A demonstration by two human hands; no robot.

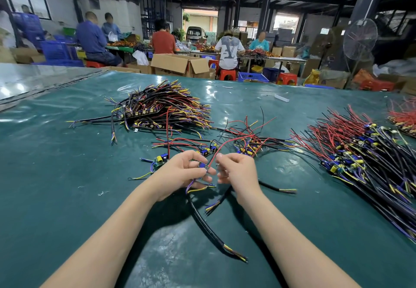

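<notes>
Green mat (67, 175) across the whole bench. Big wire heap (162, 107) far left of centre, and a longer heap (360, 152) down the right side. A small tangle (247, 146) of red and black leads sits just beyond my hands, its strands arching over the work spot. One spare board (158, 160) lies just left of the left hand. Two black cables on the mat: one (209, 227) runs from under the hands toward me between the forearms, the other (276, 188) lies just right of the right wrist.

Both forearms come in low and converge. Left hand (182, 173) is palm inward, fingers curled round a small board (202, 166), with yellow and purple leads hanging out beneath. Right hand (234, 170) faces it, fingers curled, tips near the left fingertips.

A red wire (222, 146) rises from the board through the gap between the hands. The right forefinger is just beside it. I cannot tell whether that hand pinches it.
</notes>
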